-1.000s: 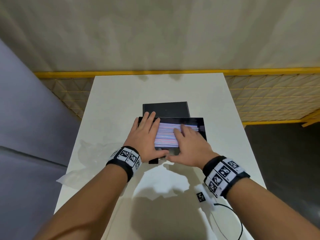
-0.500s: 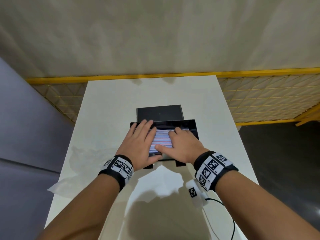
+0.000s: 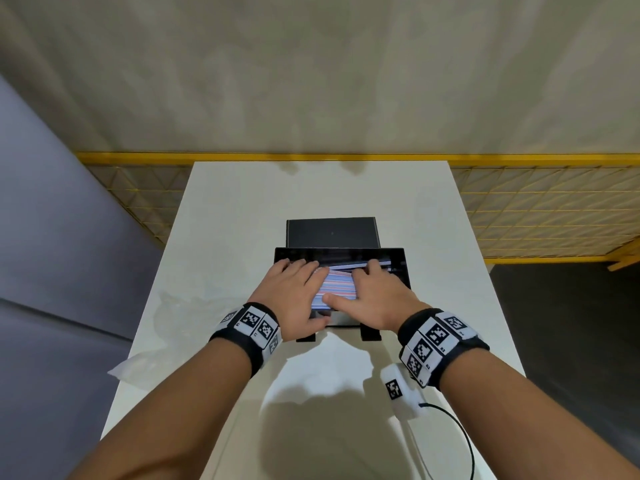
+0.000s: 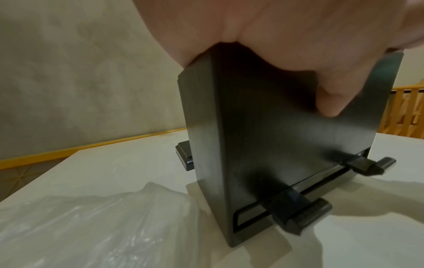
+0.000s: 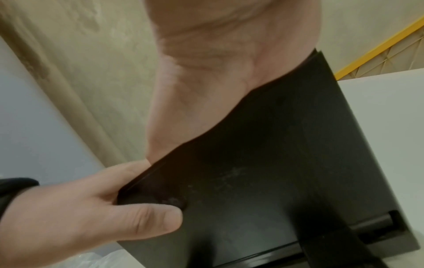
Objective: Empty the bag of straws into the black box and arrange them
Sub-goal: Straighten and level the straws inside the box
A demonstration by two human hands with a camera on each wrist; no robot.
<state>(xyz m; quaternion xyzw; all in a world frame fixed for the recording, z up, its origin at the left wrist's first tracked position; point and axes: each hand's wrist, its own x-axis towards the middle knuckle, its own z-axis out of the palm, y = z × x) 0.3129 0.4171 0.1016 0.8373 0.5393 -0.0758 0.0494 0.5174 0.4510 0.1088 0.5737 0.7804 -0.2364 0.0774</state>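
Note:
The black box (image 3: pixel 398 252) stands open at the table's middle, filled with pink-and-blue striped straws (image 3: pixel 337 287) lying crosswise. My left hand (image 3: pixel 294 289) lies flat over the left part of the straws, its thumb (image 4: pixel 332 101) pressing the box's front wall (image 4: pixel 263 145). My right hand (image 3: pixel 377 296) rests flat on the right part, with its thumb stretched left across the straws. A few straws at the far wall lie slightly askew. The right wrist view shows the box front (image 5: pixel 275 163), my right palm (image 5: pixel 206 72) above it and the left thumb (image 5: pixel 149 221).
The black lid (image 3: pixel 330 233) lies just behind the box. The empty clear plastic bag (image 3: pixel 173 306) is crumpled at the table's left edge, also near the box (image 4: pixel 91 226). A white tagged device (image 3: pixel 398 389) with a black cable (image 3: pixel 464 438) sits near my right wrist on the white table (image 3: pixel 311 188).
Both hands have stayed on the straws. The right hand slid left toward the left hand, and its fingers now reach farther toward the far wall.

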